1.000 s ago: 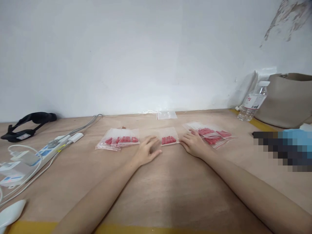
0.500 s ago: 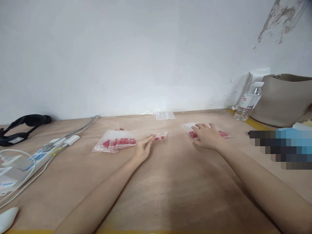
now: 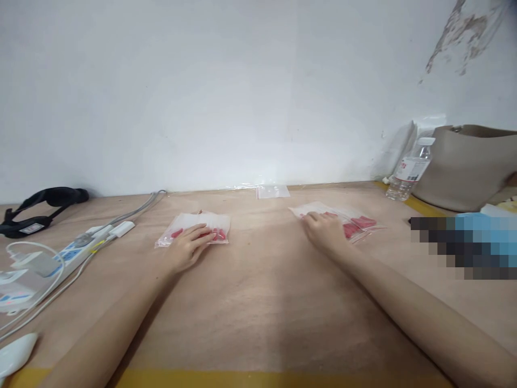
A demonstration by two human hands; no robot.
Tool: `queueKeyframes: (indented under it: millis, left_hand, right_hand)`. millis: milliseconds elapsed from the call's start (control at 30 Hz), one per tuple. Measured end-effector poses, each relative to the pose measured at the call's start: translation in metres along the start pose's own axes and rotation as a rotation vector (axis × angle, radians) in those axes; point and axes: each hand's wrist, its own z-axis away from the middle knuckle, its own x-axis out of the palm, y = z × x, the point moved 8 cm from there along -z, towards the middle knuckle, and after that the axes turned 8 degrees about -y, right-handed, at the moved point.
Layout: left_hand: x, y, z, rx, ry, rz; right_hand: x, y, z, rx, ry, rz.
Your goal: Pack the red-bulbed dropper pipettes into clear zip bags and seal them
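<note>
On the left lies a stack of clear zip bags [image 3: 208,220] with small red pieces inside. My left hand [image 3: 188,249] rests over its front edge, fingers stretched out and a little apart, covering some of the red pieces. To the right is a second group of zip bags [image 3: 361,224], also holding red pieces and partly overlapping. My right hand [image 3: 323,230] is at the left end of this group with its fingers curled in on a bag's edge; the fingertips are partly hidden.
A flat, pale zip bag [image 3: 273,191] lies against the wall. Power strip [image 3: 68,253], cables, black strapped item [image 3: 44,210] and white mouse-shaped object [image 3: 18,353] are on the left. A water bottle [image 3: 410,171] and grey-brown bin [image 3: 464,167] stand back right.
My left hand has moved left onto the left stack, and the small bag it held now lies apart from view or among that stack. My right hand has shifted slightly left, fingers curling.
</note>
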Motion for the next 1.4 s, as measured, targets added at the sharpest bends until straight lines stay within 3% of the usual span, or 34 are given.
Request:
queueKeyframes:
  millis: [100, 167, 300, 400, 533, 767, 933, 1133, 1400]
  left_hand:
    - [-0.009, 0.019, -0.008, -0.057, 0.06, -0.082]
    - [-0.011, 0.043, -0.022, -0.036, 0.093, -0.029]
    - [0.009, 0.088, -0.06, 0.025, 0.028, 0.163]
    - [0.027, 0.102, -0.083, 0.02, 0.03, 0.29]
    - [0.04, 0.105, -0.097, 0.044, 0.06, 0.348]
    - [0.043, 0.107, -0.099, 0.079, 0.068, 0.369]
    - [0.042, 0.111, -0.102, 0.087, 0.092, 0.358]
    - [0.049, 0.109, -0.106, 0.082, 0.105, 0.328]
    - [0.047, 0.109, -0.105, 0.1, 0.096, 0.277]
  right_hand:
    - [0.005, -0.053, -0.004, -0.212, -0.046, -0.015]
    - [0.006, -0.084, -0.007, -0.304, -0.077, -0.039]
    - [0.003, -0.111, -0.013, -0.362, -0.055, -0.182]
    - [-0.001, -0.098, -0.007, -0.432, 0.027, -0.311]
    - [0.002, -0.06, 0.009, -0.476, 0.132, -0.308]
    - [0.008, -0.03, 0.013, -0.317, 0.174, -0.259]
    - [0.012, -0.034, 0.011, -0.339, 0.147, -0.4]
    - [0.021, -0.035, 0.011, -0.354, 0.238, -0.55]
    - [0.008, -0.04, 0.014, -0.394, 0.25, -0.28]
